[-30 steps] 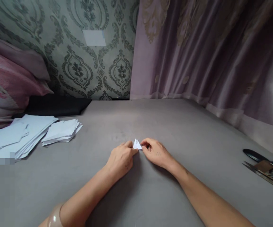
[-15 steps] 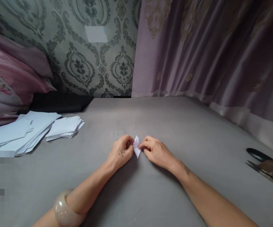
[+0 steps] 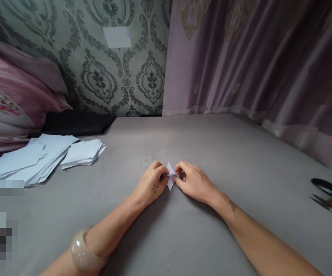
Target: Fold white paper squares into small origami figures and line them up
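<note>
A small folded piece of white paper [image 3: 170,184] with pointed ends stands between my two hands, just over the grey tabletop [image 3: 200,145]. My left hand [image 3: 153,180] pinches its left side between thumb and fingers. From the other side, my right hand [image 3: 193,179] has its thumb and fingertips closed on the paper's right part. The pointed tips show above and below the fingers; the middle is partly covered by them. A pale bangle [image 3: 86,251] circles my left forearm.
At the left lie a stack of small white paper squares [image 3: 82,152] and larger sheets [image 3: 18,159]. Behind them is a black folded item [image 3: 76,123]. Scissors [image 3: 328,205] and a black-handled object [image 3: 327,186] lie at the right, near a purple curtain [image 3: 212,69].
My right thumb and fingers have closed further around the paper's right side, and its middle looks pinched in now. The whole view has shifted slightly.
</note>
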A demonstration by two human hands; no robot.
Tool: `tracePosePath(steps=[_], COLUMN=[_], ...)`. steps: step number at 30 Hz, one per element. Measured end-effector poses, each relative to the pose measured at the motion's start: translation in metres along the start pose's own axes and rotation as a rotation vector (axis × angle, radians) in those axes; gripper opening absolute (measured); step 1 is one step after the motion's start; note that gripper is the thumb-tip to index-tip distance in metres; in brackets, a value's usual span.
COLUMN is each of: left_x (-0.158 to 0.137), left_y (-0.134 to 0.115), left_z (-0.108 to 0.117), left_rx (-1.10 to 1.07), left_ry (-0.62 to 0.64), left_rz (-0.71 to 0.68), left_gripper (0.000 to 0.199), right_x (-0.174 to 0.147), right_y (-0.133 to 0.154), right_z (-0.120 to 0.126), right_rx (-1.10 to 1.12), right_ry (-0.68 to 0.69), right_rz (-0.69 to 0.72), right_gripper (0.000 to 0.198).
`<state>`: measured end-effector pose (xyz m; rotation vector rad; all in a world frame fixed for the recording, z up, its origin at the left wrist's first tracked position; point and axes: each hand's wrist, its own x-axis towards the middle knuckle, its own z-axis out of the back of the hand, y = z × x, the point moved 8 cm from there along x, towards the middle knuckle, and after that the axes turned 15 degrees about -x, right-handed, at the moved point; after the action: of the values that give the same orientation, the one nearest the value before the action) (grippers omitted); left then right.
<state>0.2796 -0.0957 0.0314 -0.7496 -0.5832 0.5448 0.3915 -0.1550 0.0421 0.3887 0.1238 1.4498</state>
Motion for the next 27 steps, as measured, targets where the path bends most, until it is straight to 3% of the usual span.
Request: tracePosePath(steps=[4, 12, 21, 25, 27], left_x=[-0.001, 0.002, 0.005, 0.006, 0.007], left_y=[-0.009, 0.007, -0.004, 0.010, 0.013], left_z=[-0.006, 0.000, 0.004, 0.001, 0.003], left_rx=[0.126, -0.039, 0.074, 0.038, -0.025], left_ry=[0.060, 0.066, -0.009, 0.075, 0.103], left_rz=[-0.148, 0.024, -0.109, 0.016, 0.081], left_gripper=[0.017, 0.020, 0.028, 0.018, 0.033], right_x=[-0.001, 0.004, 0.000, 0.005, 0.009], right_y=[0.005, -0.002, 0.009, 0.002, -0.007], right_z=[-0.003, -0.010, -0.001, -0.009, -0.012], right_rx=[0.007, 0.034, -0.167, 0.003, 0.169], right_ry=[0.005, 0.037, -0.048, 0.046, 0.104], right_rz=[0.063, 0.011, 0.041, 0.055, 0.024], right_gripper=[0.022, 0.020, 0.022, 0.019, 0.021])
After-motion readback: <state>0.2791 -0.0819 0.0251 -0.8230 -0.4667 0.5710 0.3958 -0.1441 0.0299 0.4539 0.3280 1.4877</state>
